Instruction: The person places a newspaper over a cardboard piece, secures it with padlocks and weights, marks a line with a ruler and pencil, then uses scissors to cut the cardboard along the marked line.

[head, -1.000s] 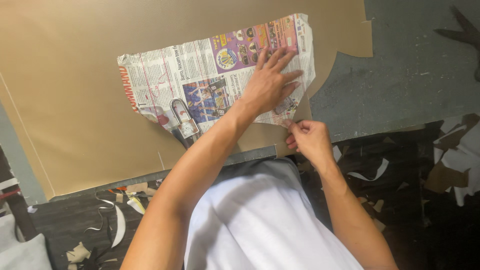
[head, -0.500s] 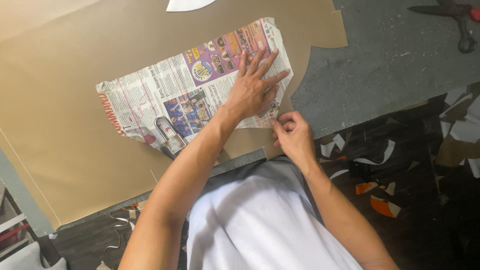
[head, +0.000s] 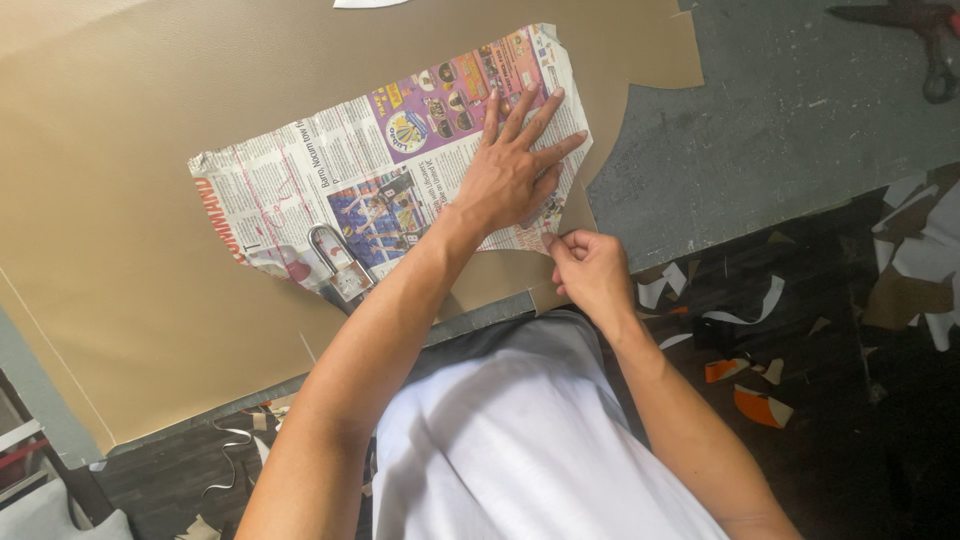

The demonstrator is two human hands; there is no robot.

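Observation:
A cut-out newspaper piece [head: 330, 190] lies flat on a large tan sheet [head: 120, 200] spread over a grey table [head: 780, 130]. My left hand [head: 515, 170] presses down on the paper's right part with its fingers spread. My right hand [head: 590, 270] sits at the paper's lower right edge, on the tan sheet's border, fingers pinched together. I cannot see whether anything is between them. A metal padlock [head: 338, 265] rests on the paper's lower edge, left of my left forearm.
Dark scissors [head: 925, 45] lie at the table's far right corner. Several scraps of white, tan and orange material [head: 750, 385] litter the dark floor at right and lower left. A white piece [head: 370, 3] shows at the top edge.
The view has shifted, so the paper sits lower and further left in frame. My left hand stays pressed on it. My right hand stays at the same lower right edge.

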